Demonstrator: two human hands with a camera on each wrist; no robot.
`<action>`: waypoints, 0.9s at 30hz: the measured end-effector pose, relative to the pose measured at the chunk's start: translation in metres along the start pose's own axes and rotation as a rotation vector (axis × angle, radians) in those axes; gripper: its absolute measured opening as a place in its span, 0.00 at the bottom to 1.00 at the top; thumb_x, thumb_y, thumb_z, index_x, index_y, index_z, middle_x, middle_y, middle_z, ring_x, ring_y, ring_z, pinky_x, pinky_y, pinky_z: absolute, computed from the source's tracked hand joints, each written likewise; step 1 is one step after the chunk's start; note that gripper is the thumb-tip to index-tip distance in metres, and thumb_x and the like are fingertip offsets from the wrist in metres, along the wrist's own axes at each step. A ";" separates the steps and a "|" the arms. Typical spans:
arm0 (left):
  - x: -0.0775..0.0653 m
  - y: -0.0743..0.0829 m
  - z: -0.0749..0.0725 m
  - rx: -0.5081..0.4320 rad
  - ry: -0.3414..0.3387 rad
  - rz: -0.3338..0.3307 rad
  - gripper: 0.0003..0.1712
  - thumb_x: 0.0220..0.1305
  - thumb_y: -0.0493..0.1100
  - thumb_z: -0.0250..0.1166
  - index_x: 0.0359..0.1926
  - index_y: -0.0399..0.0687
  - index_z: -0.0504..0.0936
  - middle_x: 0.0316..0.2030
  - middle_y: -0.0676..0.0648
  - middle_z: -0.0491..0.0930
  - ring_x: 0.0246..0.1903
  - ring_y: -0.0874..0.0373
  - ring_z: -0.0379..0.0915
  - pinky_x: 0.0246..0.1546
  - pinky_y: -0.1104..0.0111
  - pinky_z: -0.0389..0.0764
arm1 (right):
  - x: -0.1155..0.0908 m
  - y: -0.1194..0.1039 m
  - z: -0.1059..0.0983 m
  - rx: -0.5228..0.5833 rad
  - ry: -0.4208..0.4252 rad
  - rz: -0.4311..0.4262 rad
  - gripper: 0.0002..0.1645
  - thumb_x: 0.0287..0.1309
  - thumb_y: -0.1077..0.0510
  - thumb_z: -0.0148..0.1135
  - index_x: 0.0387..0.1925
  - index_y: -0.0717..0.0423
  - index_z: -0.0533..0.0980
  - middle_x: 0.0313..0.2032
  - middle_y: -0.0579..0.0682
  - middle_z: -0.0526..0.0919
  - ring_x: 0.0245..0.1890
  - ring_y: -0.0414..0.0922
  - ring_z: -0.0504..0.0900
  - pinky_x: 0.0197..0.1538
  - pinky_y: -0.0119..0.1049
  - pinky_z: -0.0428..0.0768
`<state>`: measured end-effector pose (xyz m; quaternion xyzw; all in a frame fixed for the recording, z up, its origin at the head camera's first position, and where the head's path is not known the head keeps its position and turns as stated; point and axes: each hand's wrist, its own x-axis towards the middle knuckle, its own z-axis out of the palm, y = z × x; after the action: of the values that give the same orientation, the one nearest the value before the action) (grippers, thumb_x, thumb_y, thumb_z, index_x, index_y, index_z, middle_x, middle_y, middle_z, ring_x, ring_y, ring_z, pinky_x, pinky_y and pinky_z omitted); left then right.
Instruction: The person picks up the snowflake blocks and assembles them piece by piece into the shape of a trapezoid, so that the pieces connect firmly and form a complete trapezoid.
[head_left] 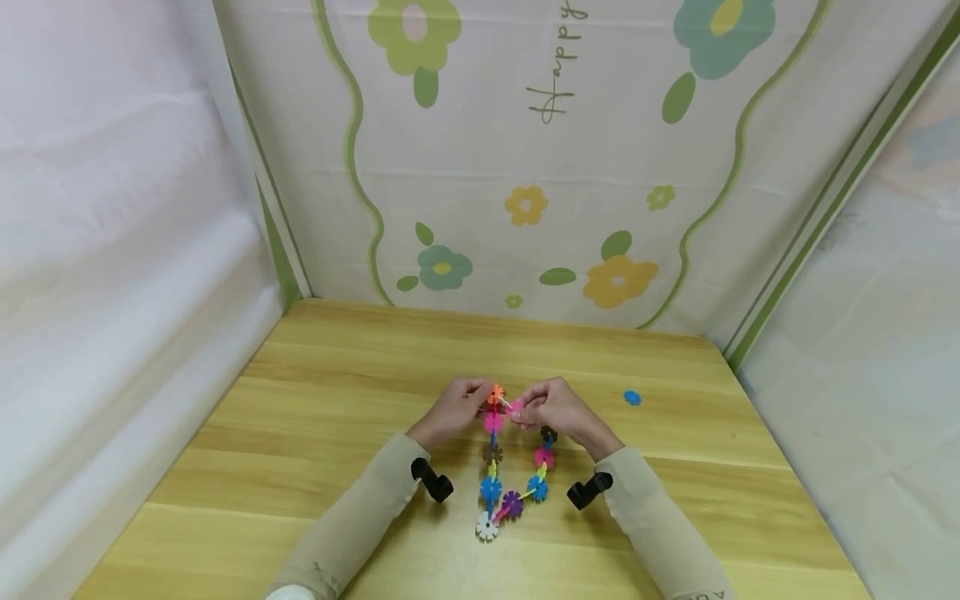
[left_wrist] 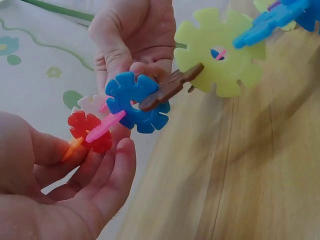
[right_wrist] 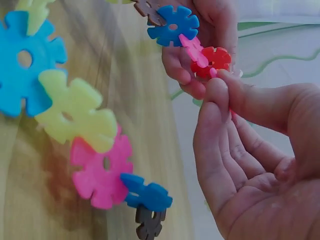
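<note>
A chain of notched plastic snowflake discs hangs in a U between the hands, with a white disc (head_left: 487,526) at the bottom. My left hand (head_left: 455,412) pinches an orange disc (left_wrist: 73,149) at the chain's upper left end. Just past it come a red disc (left_wrist: 82,125), a pink disc (left_wrist: 106,126) and a blue disc (left_wrist: 120,107). My right hand (head_left: 557,408) pinches another pink disc (head_left: 515,407) between thumb and forefinger; a white disc (left_wrist: 91,105) shows between the hands. The chain's other end, a dark brown disc (head_left: 549,434), is below my right hand.
A loose blue disc (head_left: 632,397) lies on the wooden table (head_left: 337,358) right of the hands. Fabric with printed flowers (head_left: 442,267) stands behind the table, and pale cloth walls (head_left: 135,250) close both sides. A black wrist camera (head_left: 432,481) sits on each sleeve.
</note>
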<state>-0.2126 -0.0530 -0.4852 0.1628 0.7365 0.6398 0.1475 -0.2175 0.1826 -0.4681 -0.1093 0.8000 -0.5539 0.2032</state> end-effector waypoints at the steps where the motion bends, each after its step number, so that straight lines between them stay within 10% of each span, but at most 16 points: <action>1: 0.000 0.000 0.000 -0.005 -0.005 -0.010 0.22 0.87 0.47 0.47 0.48 0.40 0.85 0.43 0.42 0.86 0.44 0.52 0.86 0.50 0.56 0.87 | -0.001 0.001 -0.001 0.005 0.002 0.002 0.10 0.65 0.60 0.74 0.42 0.63 0.86 0.39 0.66 0.90 0.41 0.63 0.91 0.47 0.52 0.90; 17: 0.012 -0.001 0.004 0.064 -0.155 -0.058 0.18 0.70 0.53 0.73 0.53 0.48 0.87 0.41 0.47 0.88 0.37 0.58 0.82 0.42 0.63 0.86 | -0.013 -0.002 -0.026 -0.150 -0.126 -0.076 0.13 0.74 0.56 0.65 0.52 0.60 0.86 0.47 0.65 0.90 0.48 0.63 0.89 0.52 0.53 0.89; 27: 0.009 -0.003 0.006 0.016 -0.083 -0.151 0.22 0.63 0.50 0.78 0.54 0.46 0.84 0.45 0.43 0.85 0.40 0.55 0.83 0.41 0.65 0.86 | -0.049 0.038 -0.110 -0.433 0.234 -0.019 0.22 0.74 0.51 0.65 0.57 0.64 0.82 0.47 0.60 0.89 0.45 0.52 0.89 0.48 0.46 0.88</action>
<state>-0.2182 -0.0445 -0.4887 0.1344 0.7450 0.6137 0.2242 -0.2212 0.3084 -0.4600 -0.0932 0.9170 -0.3804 0.0759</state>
